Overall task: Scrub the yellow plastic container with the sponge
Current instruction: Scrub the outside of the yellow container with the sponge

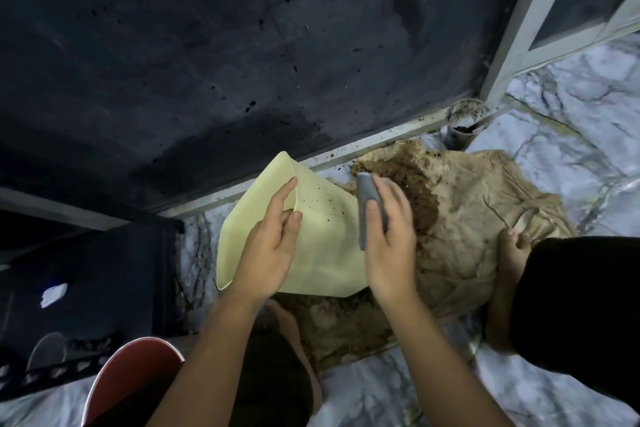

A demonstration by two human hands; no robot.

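A pale yellow plastic container (318,253) lies tilted on its side over a soiled cloth, its open mouth facing left, dark specks on its upper wall. My left hand (268,246) grips the container's rim, with the fingers curled over the edge and the thumb on the outside. My right hand (388,236) holds a grey sponge (364,215) and presses it against the container's right side. The sponge's far edge sticks out above my fingers.
A brown-stained beige cloth (478,218) covers the marble floor (588,104). My bare feet rest on the cloth, one (512,253) at the right. A dark wall and metal frame stand behind, a drain pipe (462,125) at the back right, a red bucket (135,374) at the lower left.
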